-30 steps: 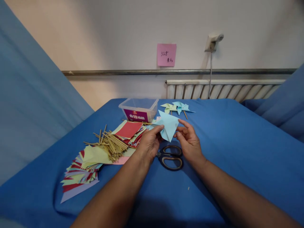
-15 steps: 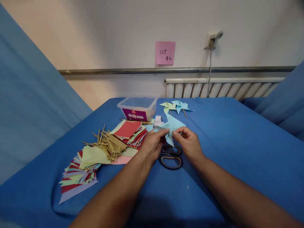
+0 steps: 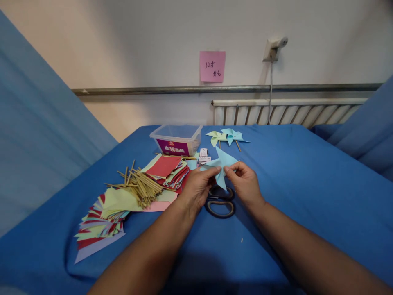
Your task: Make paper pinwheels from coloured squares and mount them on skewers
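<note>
A light blue paper pinwheel [image 3: 225,157] is held up between my two hands over the table, its points folded toward the middle. My left hand [image 3: 201,182] pinches its left side, thumb on top near the centre. From the right, my right hand [image 3: 244,180] grips it between thumb and fingers, the thumb tip close to the centre. Below the pinwheel lie scissors [image 3: 220,208] with black handles; their blades are hidden by my left hand. Whether a pin is in the pinwheel I cannot tell.
Left of my hands are a pile of thin sticks [image 3: 143,186], a stack of coloured paper [image 3: 162,166] and fanned paper sheets [image 3: 98,225]. Behind them stands a clear plastic tub [image 3: 176,135], with small white boxes [image 3: 204,156] beside it. A green pinwheel [image 3: 215,137] and a blue pinwheel [image 3: 232,136] on sticks lie at the back.
My right thumb has shifted slightly inward and up, toward the pinwheel's centre. Both hands keep hold of the pinwheel. The whole view has shifted a little.
</note>
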### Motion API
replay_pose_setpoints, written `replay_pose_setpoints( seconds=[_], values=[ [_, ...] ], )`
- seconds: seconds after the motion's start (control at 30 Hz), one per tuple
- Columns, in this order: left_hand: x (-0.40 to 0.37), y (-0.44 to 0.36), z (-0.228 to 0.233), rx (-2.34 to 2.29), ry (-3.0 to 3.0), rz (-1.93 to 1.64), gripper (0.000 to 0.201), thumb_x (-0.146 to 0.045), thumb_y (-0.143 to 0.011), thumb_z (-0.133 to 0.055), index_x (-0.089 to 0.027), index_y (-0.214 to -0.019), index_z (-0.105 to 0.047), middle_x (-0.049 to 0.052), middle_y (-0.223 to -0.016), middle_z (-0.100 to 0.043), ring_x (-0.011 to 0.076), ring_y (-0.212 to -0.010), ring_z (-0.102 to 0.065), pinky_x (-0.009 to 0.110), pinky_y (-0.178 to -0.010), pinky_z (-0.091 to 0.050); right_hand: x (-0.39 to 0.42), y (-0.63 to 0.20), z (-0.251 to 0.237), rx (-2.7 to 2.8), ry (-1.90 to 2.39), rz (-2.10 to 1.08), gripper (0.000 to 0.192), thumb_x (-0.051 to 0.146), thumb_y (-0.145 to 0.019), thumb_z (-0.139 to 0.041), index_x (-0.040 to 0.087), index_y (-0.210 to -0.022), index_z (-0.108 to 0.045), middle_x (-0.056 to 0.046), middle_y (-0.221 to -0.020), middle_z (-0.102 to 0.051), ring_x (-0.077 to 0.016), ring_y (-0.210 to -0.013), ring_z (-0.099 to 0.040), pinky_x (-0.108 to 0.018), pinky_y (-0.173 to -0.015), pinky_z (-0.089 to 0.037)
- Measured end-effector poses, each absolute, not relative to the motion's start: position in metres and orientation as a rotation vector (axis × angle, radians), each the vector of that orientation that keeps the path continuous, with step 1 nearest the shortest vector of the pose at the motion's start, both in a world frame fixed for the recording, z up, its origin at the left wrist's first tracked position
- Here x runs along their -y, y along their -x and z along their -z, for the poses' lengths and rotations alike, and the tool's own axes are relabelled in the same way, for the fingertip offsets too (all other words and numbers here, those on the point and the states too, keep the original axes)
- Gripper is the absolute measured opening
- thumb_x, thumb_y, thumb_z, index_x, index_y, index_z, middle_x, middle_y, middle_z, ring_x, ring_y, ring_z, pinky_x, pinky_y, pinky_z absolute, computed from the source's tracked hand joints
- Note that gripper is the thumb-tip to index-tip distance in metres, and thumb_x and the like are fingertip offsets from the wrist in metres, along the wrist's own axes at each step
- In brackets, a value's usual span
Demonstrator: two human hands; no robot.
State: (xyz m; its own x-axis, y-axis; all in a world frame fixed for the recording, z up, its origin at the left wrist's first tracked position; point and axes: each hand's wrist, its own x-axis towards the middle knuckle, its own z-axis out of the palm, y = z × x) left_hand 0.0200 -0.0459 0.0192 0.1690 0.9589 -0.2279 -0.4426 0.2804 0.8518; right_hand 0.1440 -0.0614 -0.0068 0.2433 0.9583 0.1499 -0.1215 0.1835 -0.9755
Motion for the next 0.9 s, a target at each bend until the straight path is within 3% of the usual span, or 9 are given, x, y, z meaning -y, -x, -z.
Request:
replay_pose_setpoints(
  seconds=[0.73,0.8,0.9],
  values=[
    [0.046,-0.022,-0.019,-0.928,-0.747,-1.159,0.03,-0.018,-0.055,-0.08,-0.01,-0.081,-0.07,0.005,-0.074,-0.07,0.0143,-0.061,-0.062,0.026,-0.061,-0.051,0.062,-0.145,0.009,1.051,1.123,-0.973,0.032,0.049,-0.069,-0.072,0.019,-0.073,-0.059,0.004,-0.057,-0.056,-0.0118,-0.05,-0.049,-0.025,-0.049,-0.039],
    [0.045,-0.02,-0.02,-0.951,-0.768,-1.147,0.032,-0.018,-0.055,-0.079,-0.01,-0.085,-0.07,0.006,-0.077,-0.07,0.0154,-0.062,-0.062,0.027,-0.062,-0.051,0.059,-0.149,0.009,1.002,1.145,-0.913,0.036,0.047,-0.067,-0.075,0.02,-0.086,-0.061,0.001,-0.069,-0.062,-0.0139,-0.058,-0.055,-0.027,-0.053,-0.044],
    [0.042,-0.015,-0.023,-0.971,-0.822,-1.088,0.035,-0.017,-0.054,-0.076,-0.011,-0.088,-0.07,0.007,-0.079,-0.071,0.0176,-0.064,-0.063,0.029,-0.062,-0.051,0.051,-0.16,0.005,0.882,1.112,-0.851,0.05,0.043,-0.062,-0.08,0.021,-0.101,-0.058,-0.006,-0.104,-0.066,-0.0189,-0.084,-0.063,-0.032,-0.07,-0.051]
  ],
)
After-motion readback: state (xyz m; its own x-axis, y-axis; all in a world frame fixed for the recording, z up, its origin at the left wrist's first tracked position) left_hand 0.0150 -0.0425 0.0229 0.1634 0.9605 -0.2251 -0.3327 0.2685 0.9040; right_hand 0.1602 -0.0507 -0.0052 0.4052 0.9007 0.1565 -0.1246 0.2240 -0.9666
